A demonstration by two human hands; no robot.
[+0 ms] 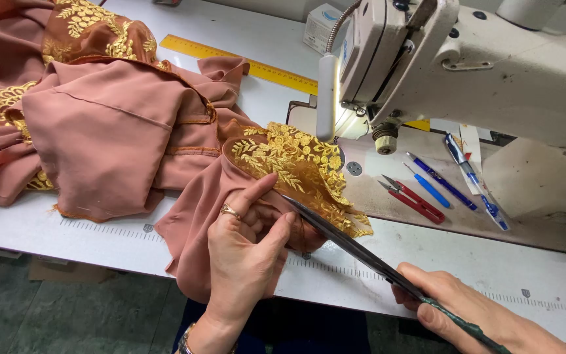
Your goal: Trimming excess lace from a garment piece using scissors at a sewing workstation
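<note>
Dusty-pink fabric with gold embroidered trim lies bunched on the white desk in front of the sewing machine; the left hand has its fingers closed on a fold at the near edge, while the right hand grips the handles of long dark scissors, whose tips meet the cloth beside the left thumb. Trimming along the embroidered edge appears to be the step in hand. Any further cut would call for the fold held taut and the blades kept clear of the left fingers.
</note>
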